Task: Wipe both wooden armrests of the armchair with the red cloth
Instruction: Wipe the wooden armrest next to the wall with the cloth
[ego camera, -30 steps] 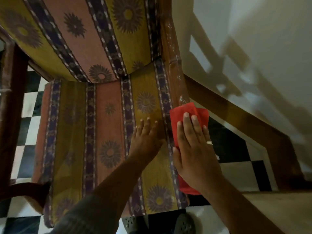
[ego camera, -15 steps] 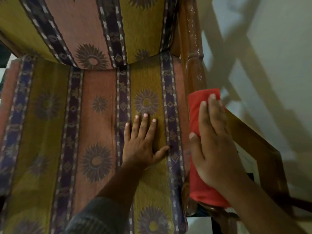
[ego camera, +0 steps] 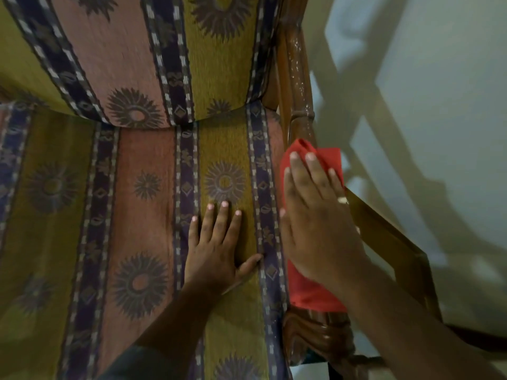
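Note:
The red cloth lies along the armchair's right wooden armrest. My right hand presses flat on the cloth with fingers pointing toward the backrest, covering its middle. The glossy armrest shows beyond the cloth, and its carved front end shows below it. My left hand rests flat with fingers spread on the striped seat cushion, just left of the armrest. The left armrest is out of view.
The patterned backrest rises at the top. A pale wall with shadows stands close on the right. A wooden skirting board runs diagonally beside the armrest.
My right hand has slid the red cloth along the right armrest toward the backrest. The view has moved closer and rightward, and my left hand stays on the seat.

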Available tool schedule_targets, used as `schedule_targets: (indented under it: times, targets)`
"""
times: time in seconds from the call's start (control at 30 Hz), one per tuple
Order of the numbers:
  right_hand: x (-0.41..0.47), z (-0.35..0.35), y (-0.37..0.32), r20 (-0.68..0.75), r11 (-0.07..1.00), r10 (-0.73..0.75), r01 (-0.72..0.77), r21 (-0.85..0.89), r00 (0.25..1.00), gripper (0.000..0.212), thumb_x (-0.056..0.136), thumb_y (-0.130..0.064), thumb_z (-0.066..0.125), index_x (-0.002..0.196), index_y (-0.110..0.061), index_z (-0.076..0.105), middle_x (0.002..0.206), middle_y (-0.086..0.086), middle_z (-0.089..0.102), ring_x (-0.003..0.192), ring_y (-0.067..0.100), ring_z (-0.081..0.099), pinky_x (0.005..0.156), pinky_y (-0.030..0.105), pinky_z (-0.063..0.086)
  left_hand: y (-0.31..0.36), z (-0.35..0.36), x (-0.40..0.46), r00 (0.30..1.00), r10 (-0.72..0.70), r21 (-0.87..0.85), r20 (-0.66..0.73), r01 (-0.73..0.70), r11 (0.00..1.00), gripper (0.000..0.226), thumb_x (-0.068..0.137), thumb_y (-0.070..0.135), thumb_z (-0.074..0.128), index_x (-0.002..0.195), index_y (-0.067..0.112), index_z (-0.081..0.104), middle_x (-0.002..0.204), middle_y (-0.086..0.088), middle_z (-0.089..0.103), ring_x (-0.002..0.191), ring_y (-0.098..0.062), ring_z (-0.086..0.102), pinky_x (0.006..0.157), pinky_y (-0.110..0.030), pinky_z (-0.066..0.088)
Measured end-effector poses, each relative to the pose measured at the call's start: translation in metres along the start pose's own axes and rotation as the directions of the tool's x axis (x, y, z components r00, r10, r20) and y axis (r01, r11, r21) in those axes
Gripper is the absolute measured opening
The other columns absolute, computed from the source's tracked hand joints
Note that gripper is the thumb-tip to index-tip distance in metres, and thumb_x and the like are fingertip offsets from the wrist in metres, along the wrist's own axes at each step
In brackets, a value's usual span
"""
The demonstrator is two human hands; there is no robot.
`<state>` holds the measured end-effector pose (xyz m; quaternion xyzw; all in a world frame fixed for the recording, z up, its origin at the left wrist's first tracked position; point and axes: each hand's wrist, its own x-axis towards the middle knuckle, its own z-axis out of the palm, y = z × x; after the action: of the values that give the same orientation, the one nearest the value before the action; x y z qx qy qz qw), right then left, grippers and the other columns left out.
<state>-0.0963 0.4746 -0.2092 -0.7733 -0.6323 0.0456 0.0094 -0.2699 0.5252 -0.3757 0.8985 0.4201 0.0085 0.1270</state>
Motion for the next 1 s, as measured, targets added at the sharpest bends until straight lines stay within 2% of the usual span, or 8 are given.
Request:
schedule_targets:
  times: [0.1,0.2,0.37,0.53,0.63,0.77,0.9,1.0]
  targets:
    - [0.016,0.0,0.004,-0.05,0.964,0.149,-0.134,0.231,0.988,0.065,0.103,-0.035,0.029,0.157,-0.01,0.006,0.167,0.011,0.003,0.154,0.025,-0.001,0.123,0.038,0.01,-0.002,-0.004,0.0,1.0,-0.003,-0.003,0.02,0.003,1.0,0.1,0.084,0.085,0.026,0.16,0.02,0.019,0.169,-0.01,0.015,0.157,-0.033,0.007,0.124,-0.058,0.008]
    - [0.01,0.0,0.007,0.017,0.841,0.308,-0.281,0.462,0.951,0.067,0.104,-0.04,0.029,0.157,-0.017,-0.004,0.168,0.007,-0.003,0.154,0.022,0.002,0.115,0.023,0.006,0.002,-0.009,0.001,0.999,0.002,-0.003,0.049,-0.002,1.0,0.102,0.082,0.088,0.025,0.16,0.021,0.02,0.169,-0.009,0.017,0.156,-0.033,0.011,0.124,-0.056,0.008]
    - [0.005,0.003,0.001,-0.088,0.973,0.193,-0.18,0.143,0.977,0.065,0.102,-0.035,0.025,0.156,-0.005,0.004,0.166,0.019,0.0,0.153,0.031,-0.007,0.124,0.051,0.008,-0.048,-0.025,0.028,0.96,0.263,0.117,0.094,-0.273,0.955,0.111,0.072,0.098,0.025,0.159,0.029,0.022,0.168,-0.008,0.023,0.155,-0.032,0.017,0.122,-0.059,0.01]
    - [0.023,0.0,0.007,-0.05,1.0,0.024,-0.025,-0.017,0.998,0.068,0.098,-0.038,0.019,0.155,-0.002,0.013,0.166,0.02,0.009,0.154,0.033,0.001,0.123,0.053,0.012,-0.056,-0.022,0.04,0.978,0.194,0.141,0.072,-0.203,0.969,0.12,0.064,0.103,0.028,0.159,0.028,0.022,0.169,-0.008,0.017,0.156,-0.036,0.012,0.118,-0.07,0.007]
    - [0.046,-0.003,0.011,-0.053,0.997,0.048,-0.045,0.063,0.997,0.068,0.098,-0.039,0.018,0.156,-0.003,0.009,0.166,0.018,0.004,0.154,0.031,0.0,0.124,0.046,0.01,-0.055,-0.021,0.036,0.98,0.191,0.121,0.063,-0.197,0.973,0.122,0.063,0.103,0.029,0.159,0.027,0.022,0.169,-0.008,0.016,0.156,-0.035,0.011,0.119,-0.07,0.007]
    - [0.055,-0.004,0.013,-0.046,0.894,0.31,-0.274,0.354,0.95,0.066,0.104,-0.037,0.025,0.156,-0.01,-0.004,0.167,0.014,-0.002,0.154,0.027,0.002,0.113,0.028,0.002,-0.06,-0.033,0.061,0.982,0.18,0.117,0.048,-0.185,0.976,0.126,0.06,0.106,0.023,0.161,0.03,0.01,0.17,-0.003,0.003,0.157,-0.028,-0.001,0.12,-0.065,-0.004]
    - [0.047,-0.001,0.006,-0.1,0.948,0.252,-0.224,0.228,0.963,0.064,0.104,-0.036,0.024,0.156,-0.006,0.001,0.167,0.016,-0.002,0.154,0.029,-0.004,0.115,0.038,0.003,-0.077,-0.043,0.104,0.976,0.211,0.155,0.059,-0.218,0.964,0.127,0.06,0.106,0.019,0.16,0.029,0.005,0.171,-0.007,0.005,0.157,-0.032,0.001,0.121,-0.066,0.005]
    - [0.055,-0.003,0.011,-0.072,0.983,0.162,-0.155,0.097,0.984,0.065,0.102,-0.035,0.024,0.156,-0.006,0.001,0.167,0.016,-0.004,0.153,0.031,-0.008,0.118,0.047,0.002,-0.077,-0.036,0.106,0.973,0.229,0.16,0.038,-0.232,0.959,0.124,0.064,0.104,0.023,0.16,0.026,0.014,0.169,-0.011,0.016,0.156,-0.036,0.01,0.121,-0.066,0.009]
